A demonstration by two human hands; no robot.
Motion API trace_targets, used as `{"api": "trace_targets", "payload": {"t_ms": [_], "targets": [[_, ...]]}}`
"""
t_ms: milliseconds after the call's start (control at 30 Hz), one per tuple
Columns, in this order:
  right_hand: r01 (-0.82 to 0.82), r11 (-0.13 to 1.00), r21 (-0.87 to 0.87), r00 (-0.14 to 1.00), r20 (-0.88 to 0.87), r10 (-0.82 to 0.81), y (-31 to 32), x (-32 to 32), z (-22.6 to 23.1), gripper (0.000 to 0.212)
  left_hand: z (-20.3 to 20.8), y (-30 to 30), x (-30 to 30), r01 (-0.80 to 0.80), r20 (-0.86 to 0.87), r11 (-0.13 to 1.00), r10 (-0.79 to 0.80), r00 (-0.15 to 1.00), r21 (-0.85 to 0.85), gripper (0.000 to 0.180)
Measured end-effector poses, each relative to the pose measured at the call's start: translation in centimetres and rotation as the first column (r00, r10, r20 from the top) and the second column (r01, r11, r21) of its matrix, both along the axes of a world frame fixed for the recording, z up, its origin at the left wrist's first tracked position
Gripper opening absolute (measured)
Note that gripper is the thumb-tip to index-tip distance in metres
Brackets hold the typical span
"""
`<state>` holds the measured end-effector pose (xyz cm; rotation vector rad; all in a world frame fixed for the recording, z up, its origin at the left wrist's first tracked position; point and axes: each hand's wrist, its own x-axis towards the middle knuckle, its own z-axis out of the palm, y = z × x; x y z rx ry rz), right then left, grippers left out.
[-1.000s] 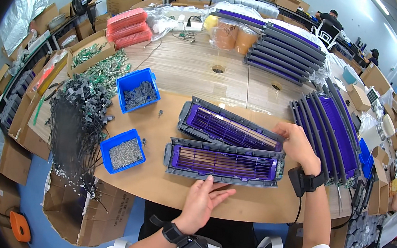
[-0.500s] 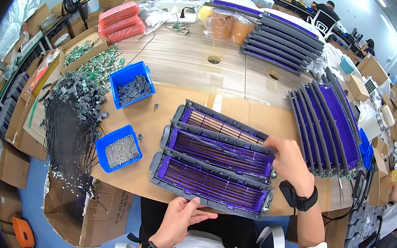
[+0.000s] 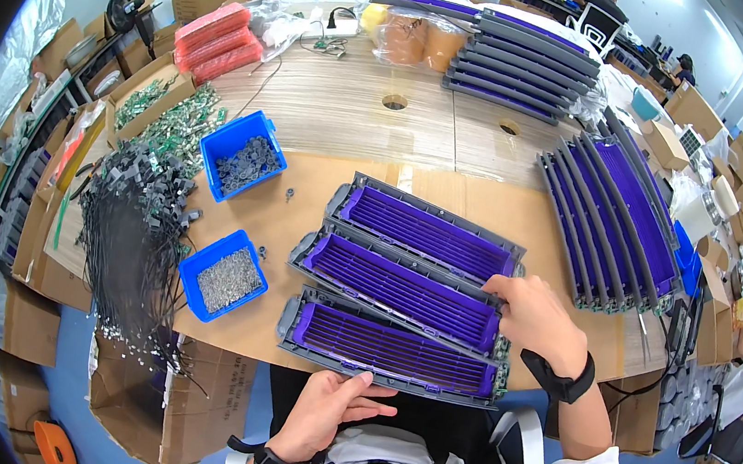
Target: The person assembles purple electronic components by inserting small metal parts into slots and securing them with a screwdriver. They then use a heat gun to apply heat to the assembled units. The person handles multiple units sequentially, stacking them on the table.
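Three long purple slatted grille panels with grey frames lie in a slanted row before me: a far panel (image 3: 432, 230), a middle panel (image 3: 397, 291) and a near panel (image 3: 394, 346). My right hand (image 3: 541, 322) is closed, its fingers pinched on the right end of the middle panel, close to the far panel's lower corner. At the near panel's front edge is my left hand (image 3: 322, 411). Its thumb touches that edge, while the other fingers stretch out just below it.
Left of the panels stand a blue bin of dark grey parts (image 3: 250, 166) and a blue bin of small metal parts (image 3: 229, 281). Beyond them lies a bundle of black cables (image 3: 130, 230). Stacked grille panels (image 3: 609, 220) stand at the right, and another stack (image 3: 521, 70) farther back.
The far and middle panels have tilted and shifted, and their slats now look fully purple. My right hand has moved slightly down with the middle panel's end. The left hand stays at the near edge.
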<state>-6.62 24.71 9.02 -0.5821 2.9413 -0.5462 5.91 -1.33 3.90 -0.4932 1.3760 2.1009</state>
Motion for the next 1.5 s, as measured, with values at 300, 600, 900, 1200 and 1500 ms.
{"api": "trace_targets", "payload": {"t_ms": [300,600,900,1200,1500], "targets": [[0.152,0.984,0.087,0.959,-0.253,-0.126,1.7,-3.9,-3.1,0.030,-0.6,0.2,-1.4,0.032,-0.067,0.998,-0.028,0.997,0.048,0.046],[-0.190,0.973,0.131,0.957,-0.197,0.213,-2.1,-2.3,0.4,0.045,-1.7,0.5,-2.3,0.103,-0.045,0.993,-0.100,0.994,0.062,0.051],[-0.263,0.913,0.313,0.963,0.133,0.232,-2.5,-1.9,-1.2,0.058,1.1,-3.2,-0.8,0.079,-0.221,0.991,-0.102,0.970,-0.112,0.040],[-0.230,0.950,0.209,0.972,0.012,0.233,-2.5,1.5,1.3,0.069,4.5,-11.2,1.9,-0.412,-0.519,0.789,0.141,0.843,-0.456,0.021],[-0.416,0.905,0.089,0.909,0.070,0.411,-3.5,7.0,1.6,0.059,5.2,-17.1,1.3,-0.534,-0.542,0.093,-0.106,0.834,-0.840,0.051]]}}
